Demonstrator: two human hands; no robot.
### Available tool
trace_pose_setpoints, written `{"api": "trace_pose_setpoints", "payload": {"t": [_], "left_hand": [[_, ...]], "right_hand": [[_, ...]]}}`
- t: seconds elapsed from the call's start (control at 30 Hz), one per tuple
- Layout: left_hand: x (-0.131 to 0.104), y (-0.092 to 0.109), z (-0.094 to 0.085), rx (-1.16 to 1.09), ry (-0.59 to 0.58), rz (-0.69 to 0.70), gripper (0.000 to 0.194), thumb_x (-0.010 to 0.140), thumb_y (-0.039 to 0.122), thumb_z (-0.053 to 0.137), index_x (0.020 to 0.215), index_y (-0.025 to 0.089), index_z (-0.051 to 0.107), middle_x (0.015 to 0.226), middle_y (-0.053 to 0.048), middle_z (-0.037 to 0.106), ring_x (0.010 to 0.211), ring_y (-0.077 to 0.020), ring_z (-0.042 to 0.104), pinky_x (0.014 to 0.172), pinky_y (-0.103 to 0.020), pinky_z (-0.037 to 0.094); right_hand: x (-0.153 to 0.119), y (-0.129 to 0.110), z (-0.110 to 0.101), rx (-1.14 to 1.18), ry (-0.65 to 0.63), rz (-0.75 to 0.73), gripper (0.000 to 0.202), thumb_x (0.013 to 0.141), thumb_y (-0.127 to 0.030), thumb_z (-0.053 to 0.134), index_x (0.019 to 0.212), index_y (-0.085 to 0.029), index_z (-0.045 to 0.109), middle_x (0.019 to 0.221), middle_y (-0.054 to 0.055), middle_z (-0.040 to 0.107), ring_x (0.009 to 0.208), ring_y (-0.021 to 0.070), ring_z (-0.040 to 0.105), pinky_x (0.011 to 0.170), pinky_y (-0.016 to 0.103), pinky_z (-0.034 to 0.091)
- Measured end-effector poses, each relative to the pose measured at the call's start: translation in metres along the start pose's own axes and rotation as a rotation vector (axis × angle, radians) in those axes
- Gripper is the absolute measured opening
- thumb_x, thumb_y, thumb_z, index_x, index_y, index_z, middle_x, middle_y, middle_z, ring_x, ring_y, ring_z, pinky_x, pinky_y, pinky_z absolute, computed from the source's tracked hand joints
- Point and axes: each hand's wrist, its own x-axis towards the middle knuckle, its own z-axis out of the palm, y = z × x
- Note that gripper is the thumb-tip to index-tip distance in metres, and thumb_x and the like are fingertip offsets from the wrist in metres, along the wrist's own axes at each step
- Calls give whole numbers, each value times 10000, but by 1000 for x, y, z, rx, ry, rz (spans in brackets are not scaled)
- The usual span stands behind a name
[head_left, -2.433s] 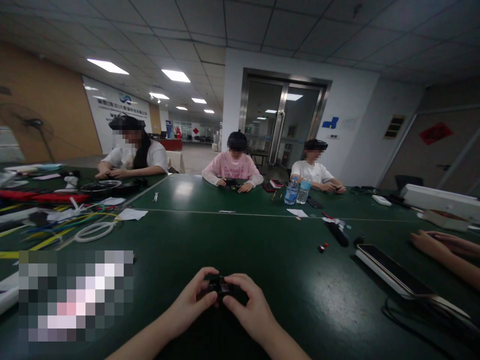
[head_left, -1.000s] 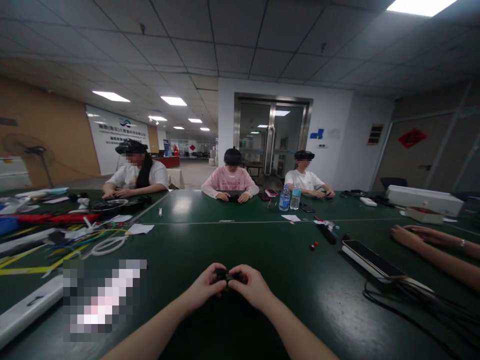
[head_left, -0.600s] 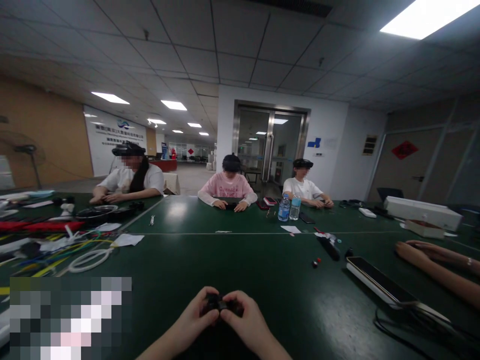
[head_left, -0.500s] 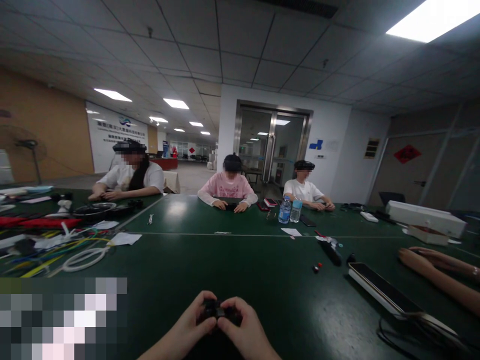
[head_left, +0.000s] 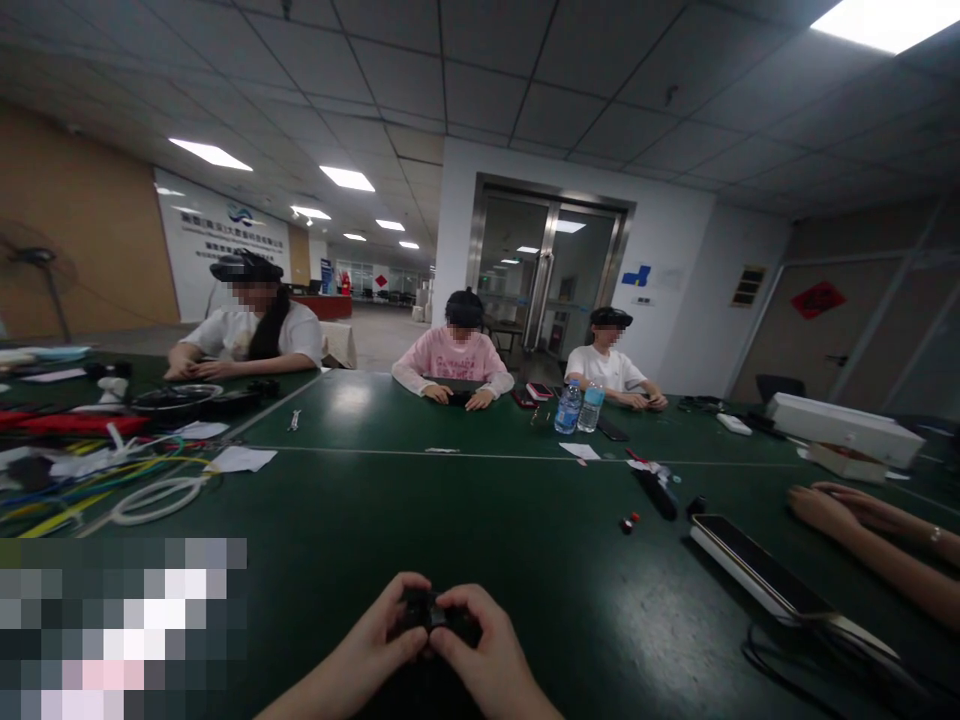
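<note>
A large office room with a tiled ceiling, strip lights and glass double doors lies behind a long dark green worktop (head_left: 465, 500). Three people sit at its far side, each bent over something small in their hands, and two water bottles (head_left: 577, 407) stand near the one on the right. At the left edge lie coloured cables (head_left: 90, 480) and a coil of white tubing (head_left: 154, 497); to the right are a flat dark device on a white base (head_left: 757, 565), a long white box (head_left: 844, 420), and another person's forearm and hand (head_left: 832, 505) resting on the surface.

At the near edge, the left hand (head_left: 379, 640) and the right hand (head_left: 480, 650) meet over a small black part (head_left: 426, 608), held just above the worktop. Both hands are closed around it, thumbs and fingertips pinching it from either side, so most of it is hidden and its shape cannot be made out.

As a judgement, the work on this piece looks to be mid-way: it is gripped and being handled, not set down, and nothing finished lies beside the hands. How much remains cannot be told from here.
</note>
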Motion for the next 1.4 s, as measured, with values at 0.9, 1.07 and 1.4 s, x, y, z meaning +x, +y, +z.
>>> {"api": "trace_pose_setpoints", "payload": {"t": [0.9,1.07,1.4], "left_hand": [[2,5,0,59,30,-14,494,722,471,603,1082,239,357,841,-11,569,738,-161,551,657,-311,408],[2,6,1,62,44,-10,483,715,471,606,1058,238,359,827,-4,555,731,-159,545,648,-306,403],[-1,14,1,20,37,-29,465,735,434,598,1075,247,341,894,-10,532,772,-164,565,677,-322,409]], "right_hand": [[-2,-5,2,-16,16,-26,165,720,-171,583,870,-237,602,1012,11,562,966,180,534,837,299,396],[-1,-4,2,9,43,-33,165,711,-168,598,864,-227,608,1069,27,547,1036,191,516,896,320,379],[2,1,-8,31,106,-62,208,766,-260,555,970,-229,581,1017,35,594,1009,203,533,914,348,386]]}}
